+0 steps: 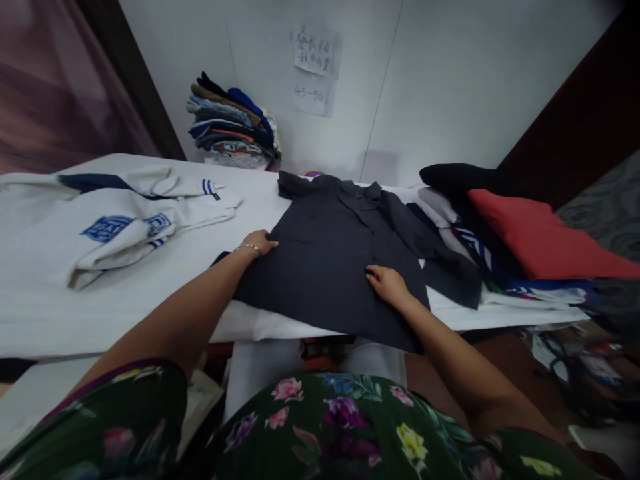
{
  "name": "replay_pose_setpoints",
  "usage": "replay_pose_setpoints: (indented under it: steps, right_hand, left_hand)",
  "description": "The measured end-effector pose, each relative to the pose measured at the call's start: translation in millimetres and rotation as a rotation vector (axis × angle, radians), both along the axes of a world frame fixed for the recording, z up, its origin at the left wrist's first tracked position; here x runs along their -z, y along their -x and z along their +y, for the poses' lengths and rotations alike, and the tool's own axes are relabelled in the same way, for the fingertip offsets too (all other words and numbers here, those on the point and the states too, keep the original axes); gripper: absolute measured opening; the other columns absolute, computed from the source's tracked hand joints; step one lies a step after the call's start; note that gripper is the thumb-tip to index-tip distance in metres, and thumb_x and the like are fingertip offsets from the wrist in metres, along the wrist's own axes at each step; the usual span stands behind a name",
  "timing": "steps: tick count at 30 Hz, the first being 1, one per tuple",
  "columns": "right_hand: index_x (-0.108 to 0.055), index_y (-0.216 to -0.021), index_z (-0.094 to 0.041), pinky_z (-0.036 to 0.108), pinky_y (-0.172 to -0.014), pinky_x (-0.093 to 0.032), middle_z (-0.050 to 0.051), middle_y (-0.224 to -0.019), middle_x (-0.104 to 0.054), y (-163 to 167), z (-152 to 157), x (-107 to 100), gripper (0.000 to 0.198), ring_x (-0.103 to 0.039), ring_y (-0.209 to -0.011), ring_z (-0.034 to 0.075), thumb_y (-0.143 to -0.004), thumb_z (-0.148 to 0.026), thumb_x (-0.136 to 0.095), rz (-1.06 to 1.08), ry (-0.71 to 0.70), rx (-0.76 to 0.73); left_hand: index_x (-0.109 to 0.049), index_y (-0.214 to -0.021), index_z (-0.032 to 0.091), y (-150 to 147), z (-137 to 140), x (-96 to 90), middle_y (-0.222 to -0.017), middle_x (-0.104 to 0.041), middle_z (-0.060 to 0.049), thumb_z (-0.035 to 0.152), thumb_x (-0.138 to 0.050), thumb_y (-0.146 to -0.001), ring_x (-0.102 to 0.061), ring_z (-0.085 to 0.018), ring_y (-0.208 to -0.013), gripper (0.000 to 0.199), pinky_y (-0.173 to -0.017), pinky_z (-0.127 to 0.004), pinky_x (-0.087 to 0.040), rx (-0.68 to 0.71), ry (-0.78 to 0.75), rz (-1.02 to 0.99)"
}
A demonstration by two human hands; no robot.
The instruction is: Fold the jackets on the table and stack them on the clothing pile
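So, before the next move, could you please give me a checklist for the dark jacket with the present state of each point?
1. Jacket spread out front side up: ok.
2. Left hand touching the jacket: ok, near its left edge.
3. Right hand touching the jacket: ok, on its front.
4. Hem wholly on the table: not ok, its right corner reaches past the front edge.
5. White sweatshirt apart from the jacket: ok, a gap shows.
6. Jacket front buttoned: cannot tell, too dark.
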State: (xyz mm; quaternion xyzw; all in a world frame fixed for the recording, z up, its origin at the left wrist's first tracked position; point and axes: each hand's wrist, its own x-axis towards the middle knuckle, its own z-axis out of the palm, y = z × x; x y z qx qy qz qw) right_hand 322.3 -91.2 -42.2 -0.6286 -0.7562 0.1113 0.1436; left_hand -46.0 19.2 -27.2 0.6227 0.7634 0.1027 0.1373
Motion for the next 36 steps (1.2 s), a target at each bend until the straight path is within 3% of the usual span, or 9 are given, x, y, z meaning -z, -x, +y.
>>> replay_pose_setpoints:
  steps: [3, 6, 12, 16, 21, 24, 28, 31, 36]
  right_hand:
    - [-0.062, -0.119, -0.023, 0.032, -0.082, -0.046, 0.008, -0.112, -0.067, -3, -18, -1, 0.035, -0.062, -0.099, 0.023, -0.088, -0.028, -0.047, -0.033, -0.022, -0.045]
    - [-0.063, -0.118, -0.024, 0.031, -0.078, -0.047, 0.008, -0.106, -0.068, -2, -37, 1, 0.034, -0.064, -0.093, 0.022, -0.089, -0.028, -0.044, -0.026, -0.03, -0.087]
    - [-0.064, -0.113, -0.024, 0.028, -0.078, -0.047, 0.005, -0.097, -0.068, 0, -58, -3, 0.031, -0.063, -0.089, 0.018, -0.091, -0.028, -0.043, 0.057, -0.021, -0.171]
    - [-0.063, -0.114, -0.023, 0.03, -0.084, -0.046, 0.006, -0.102, -0.065, -9, -56, -6, 0.03, -0.06, -0.095, 0.018, -0.091, -0.028, -0.045, 0.136, -0.112, -0.146]
    - [-0.064, -0.114, -0.023, 0.041, -0.093, -0.042, 0.009, -0.118, -0.059, -20, -55, -1, 0.03, -0.053, -0.109, 0.024, -0.087, -0.028, -0.051, 0.046, -0.113, -0.161]
    - [-0.063, -0.116, -0.023, 0.042, -0.094, -0.042, 0.009, -0.112, -0.061, -17, -57, 0, 0.031, -0.055, -0.104, 0.023, -0.089, -0.031, -0.049, 0.099, -0.094, -0.129]
    - [-0.059, -0.121, -0.023, 0.038, -0.089, -0.046, 0.009, -0.103, -0.064, -1, -55, -2, 0.036, -0.059, -0.096, 0.022, -0.089, -0.035, -0.048, 0.191, -0.053, -0.108]
    - [-0.056, -0.126, -0.022, 0.034, -0.081, -0.049, 0.009, -0.102, -0.065, 11, -50, -3, 0.041, -0.062, -0.091, 0.022, -0.087, -0.035, -0.051, 0.191, 0.009, -0.095]
    - [-0.057, -0.126, -0.02, 0.037, -0.092, -0.044, 0.01, -0.118, -0.064, 19, -43, -6, 0.043, -0.06, -0.106, 0.025, -0.085, -0.031, -0.05, 0.159, 0.119, -0.075]
  left_hand:
    - [-0.06, -0.117, 0.016, 2, -9, -2.8, -0.118, -0.063, -0.016, 0.049, -0.06, -0.074, -0.057, -0.032, -0.11, 0.054, -0.089, -0.037, -0.046, 0.008, 0.021, 0.034]
    - [-0.057, -0.119, 0.016, -6, -16, -9.2, -0.121, -0.059, -0.018, 0.046, -0.053, -0.078, -0.055, -0.034, -0.112, 0.051, -0.089, -0.041, -0.045, 0.047, -0.029, 0.137]
    - [-0.052, -0.127, 0.017, -66, -39, -15.3, -0.141, -0.043, -0.014, 0.047, -0.048, -0.081, -0.037, -0.028, -0.131, 0.055, -0.105, -0.038, -0.032, 0.475, -0.253, 0.166]
    - [-0.047, -0.134, 0.022, -99, -57, 2.3, -0.149, -0.033, -0.011, 0.053, -0.044, -0.082, -0.024, -0.028, -0.138, 0.06, -0.111, -0.046, -0.018, 0.702, -0.145, 0.106]
    - [-0.042, -0.138, 0.024, -97, -64, 14.3, -0.151, -0.028, -0.009, 0.054, -0.039, -0.084, -0.019, -0.026, -0.14, 0.061, -0.112, -0.05, -0.012, 0.758, -0.05, 0.082]
    - [-0.05, -0.131, 0.024, -78, -56, 2.7, -0.149, -0.034, -0.009, 0.051, -0.044, -0.082, -0.026, -0.027, -0.138, 0.057, -0.11, -0.046, -0.019, 0.692, -0.073, 0.142]
    - [-0.062, -0.115, 0.019, -40, -33, -13.8, -0.128, -0.055, -0.016, 0.046, -0.046, -0.082, -0.048, -0.032, -0.12, 0.045, -0.095, -0.042, -0.04, 0.369, -0.158, 0.275]
    - [-0.064, -0.107, 0.015, -16, -16, -15.4, -0.113, -0.061, -0.019, 0.049, -0.049, -0.08, -0.056, -0.034, -0.108, 0.045, -0.084, -0.041, -0.046, 0.189, -0.082, 0.262]
    - [-0.061, -0.104, 0.013, 0, 3, -9.1, -0.114, -0.061, -0.019, 0.052, -0.056, -0.075, -0.06, -0.031, -0.102, 0.049, -0.076, -0.034, -0.048, 0.061, 0.06, 0.16]
